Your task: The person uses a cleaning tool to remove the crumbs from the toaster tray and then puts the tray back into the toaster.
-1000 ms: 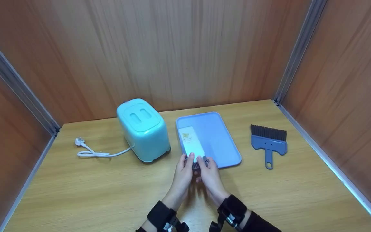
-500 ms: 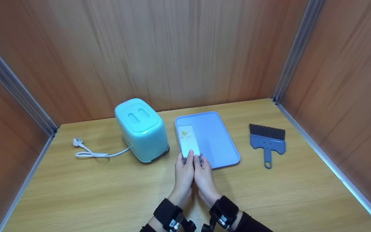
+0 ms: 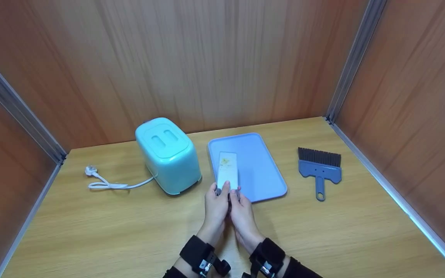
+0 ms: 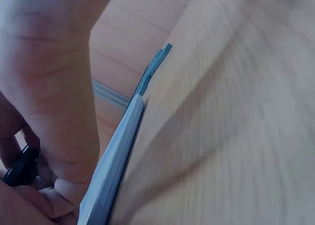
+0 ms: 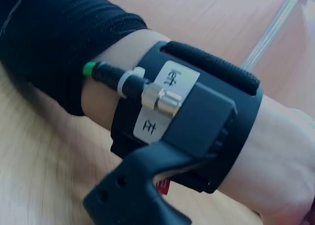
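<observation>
Both hands hold a narrow white toaster crumb tray (image 3: 228, 172) by its dark near end, over the left part of a blue tray (image 3: 259, 166). Yellowish crumbs lie toward the far end of its white surface. My left hand (image 3: 216, 206) grips from the left with the thumb on top; my right hand (image 3: 242, 216) grips from the right, close beside it. In the left wrist view, a dark piece (image 4: 22, 167) shows between the fingers. The right wrist view mostly holds the other arm's wristband (image 5: 197, 121), and the grip is hidden there.
A turquoise toaster (image 3: 168, 154) stands left of the blue tray, its white cord and plug (image 3: 108, 183) on the table (image 3: 137, 224). To the right lies a blue brush (image 3: 320, 168) with dark bristles. Wooden panels (image 3: 214, 65) enclose the back and sides.
The crumb tray has turned from slanting to nearly straight ahead and shifted slightly over the blue tray. The two hands have drawn closer together around its near end.
</observation>
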A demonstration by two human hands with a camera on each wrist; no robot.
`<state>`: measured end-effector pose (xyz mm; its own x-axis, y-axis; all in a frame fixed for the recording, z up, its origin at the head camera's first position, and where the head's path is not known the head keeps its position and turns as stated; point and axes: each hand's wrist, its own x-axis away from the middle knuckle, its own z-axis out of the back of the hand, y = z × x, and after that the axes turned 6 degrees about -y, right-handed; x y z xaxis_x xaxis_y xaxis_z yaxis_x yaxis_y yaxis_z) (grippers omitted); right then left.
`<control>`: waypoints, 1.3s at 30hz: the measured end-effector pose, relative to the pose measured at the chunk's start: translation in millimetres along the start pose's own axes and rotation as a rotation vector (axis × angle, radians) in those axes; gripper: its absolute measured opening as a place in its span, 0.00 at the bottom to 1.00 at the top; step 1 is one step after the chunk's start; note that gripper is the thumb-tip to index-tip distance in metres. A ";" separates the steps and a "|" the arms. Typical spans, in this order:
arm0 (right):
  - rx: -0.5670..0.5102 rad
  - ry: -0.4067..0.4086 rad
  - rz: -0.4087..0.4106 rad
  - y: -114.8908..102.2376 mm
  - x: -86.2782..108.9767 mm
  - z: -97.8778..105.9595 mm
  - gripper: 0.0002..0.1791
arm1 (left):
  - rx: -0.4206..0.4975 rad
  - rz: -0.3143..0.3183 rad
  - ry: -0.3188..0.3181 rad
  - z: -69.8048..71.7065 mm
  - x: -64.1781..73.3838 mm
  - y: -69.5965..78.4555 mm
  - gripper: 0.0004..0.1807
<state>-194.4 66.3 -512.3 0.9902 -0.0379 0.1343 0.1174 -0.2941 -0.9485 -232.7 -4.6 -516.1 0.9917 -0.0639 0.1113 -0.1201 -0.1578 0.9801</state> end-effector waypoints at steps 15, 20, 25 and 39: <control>-0.084 -0.089 -0.067 -5.2 1.4 8.7 0.29 | -0.054 -0.004 0.026 8.4 -5.1 6.4 0.17; 0.007 -0.120 -0.149 -15.2 -3.1 40.3 0.27 | -0.101 0.047 -0.025 17.1 -9.2 14.4 0.19; 0.204 0.000 -0.131 -27.8 -12.3 84.8 0.21 | 0.026 0.141 -0.158 29.2 -13.6 21.7 0.22; 0.953 0.203 -0.093 -79.1 -33.5 242.7 0.39 | -0.022 0.205 -0.284 51.7 -24.8 36.2 0.26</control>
<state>-218.6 322.6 -511.4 0.9527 -0.2435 0.1821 0.2942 0.5872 -0.7541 -264.0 -59.7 -491.9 0.8944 -0.3643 0.2595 -0.3118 -0.0921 0.9457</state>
